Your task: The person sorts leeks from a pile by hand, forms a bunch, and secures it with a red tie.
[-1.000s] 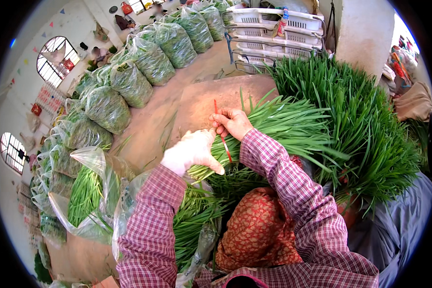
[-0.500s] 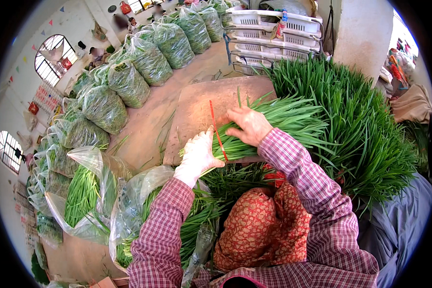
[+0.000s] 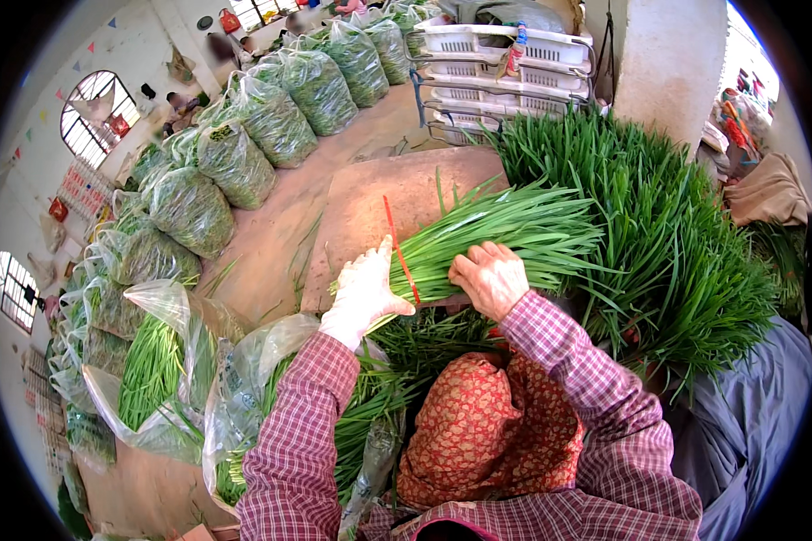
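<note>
My left hand [image 3: 361,293], in a white glove, grips a bundle of long green leafy stems [image 3: 523,230] at its stem end, lying over a worn reddish board [image 3: 343,212]. A thin red tie [image 3: 400,255] crosses the bundle beside that hand, one end sticking up above it. My right hand [image 3: 487,275] is on the near side of the bundle, right of the tie, with fingers curled onto the leaves; its fingertips are partly hidden. Below the board are a red floral cloth [image 3: 451,424] and an opened clear bag of stems [image 3: 149,370] further left.
Several filled clear bags [image 3: 253,126] line the left and back. Stacked white crates [image 3: 487,90] stand behind the board, beside a pillar [image 3: 659,72]. A large heap of greens [image 3: 677,252] fills the right, above grey-blue fabric [image 3: 722,433]. People [image 3: 180,113] sit in the far background.
My right hand has left the red tie and moved right and down along the bundle, its fingers curling onto it. My left hand has shifted slightly left while holding the bundle.
</note>
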Motion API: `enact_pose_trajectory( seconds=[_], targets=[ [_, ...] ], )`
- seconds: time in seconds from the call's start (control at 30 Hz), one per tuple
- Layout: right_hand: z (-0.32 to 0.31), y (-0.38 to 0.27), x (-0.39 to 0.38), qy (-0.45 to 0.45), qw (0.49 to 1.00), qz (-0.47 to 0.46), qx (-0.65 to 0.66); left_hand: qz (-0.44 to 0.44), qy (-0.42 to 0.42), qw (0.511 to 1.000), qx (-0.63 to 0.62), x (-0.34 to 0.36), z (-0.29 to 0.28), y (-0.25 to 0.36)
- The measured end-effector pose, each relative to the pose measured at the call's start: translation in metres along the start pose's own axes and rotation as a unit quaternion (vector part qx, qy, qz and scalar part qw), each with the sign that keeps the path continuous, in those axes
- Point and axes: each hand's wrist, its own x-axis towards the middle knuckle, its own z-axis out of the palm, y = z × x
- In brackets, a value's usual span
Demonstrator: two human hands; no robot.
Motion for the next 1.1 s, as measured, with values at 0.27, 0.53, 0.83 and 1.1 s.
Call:
enact_pose_trajectory(
  seconds=[0.27, 0.53, 0.83, 1.1],
  targets=[
    [0.018, -0.002, -0.045, -0.03, 0.99, 0.115, 0.082, -0.023, 0.016, 0.999, 0.039, -0.003, 0.006, 0.014],
    [-0.03, -0.035, 0.02, -0.043, 0.988, 0.137, 0.05, -0.013, 0.064, 0.997, 0.047, -0.01, 0.017, 0.009],
    [0.053, -0.038, 0.08, -0.063, 0.971, 0.181, 0.142, -0.047, -0.007, 0.99, 0.131, -0.004, 0.008, 0.023],
    [0.054, -0.04, 0.074, 0.013, 0.936, 0.195, 0.295, -0.051, 0.014, 0.998, 0.031, -0.005, 0.009, 0.03]
  ],
)
